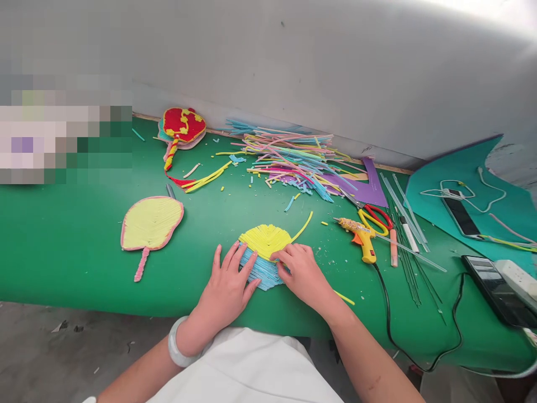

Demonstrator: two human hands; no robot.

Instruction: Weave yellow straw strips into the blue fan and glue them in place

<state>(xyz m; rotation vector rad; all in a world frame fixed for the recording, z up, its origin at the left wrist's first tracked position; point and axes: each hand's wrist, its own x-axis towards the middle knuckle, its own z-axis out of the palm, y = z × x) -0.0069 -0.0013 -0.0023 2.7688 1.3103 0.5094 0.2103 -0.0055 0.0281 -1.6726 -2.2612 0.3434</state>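
A fan-shaped piece made of rows of yellow pipe cleaners (267, 238) above and blue pipe cleaners (263, 274) below lies on the green table in front of me. My left hand (229, 285) rests on its left side, fingers spread flat on the blue rows. At the right edge my right hand (300, 274) is closed, its thumb and fingers pinched where yellow meets blue. What they grip is mostly hidden, but a yellow pipe cleaner end (344, 296) sticks out below that wrist. One more yellow strand (302, 226) points up from the fan's right edge.
Left lies a finished yellow fan (153, 223) with pink rim; behind it, a red fan (183, 124). A pipe cleaner pile (289, 157) lies at the back. Right are a glue gun (356, 235) with black cord, scissors (375, 218), glue sticks (405, 207) and phones (461, 215).
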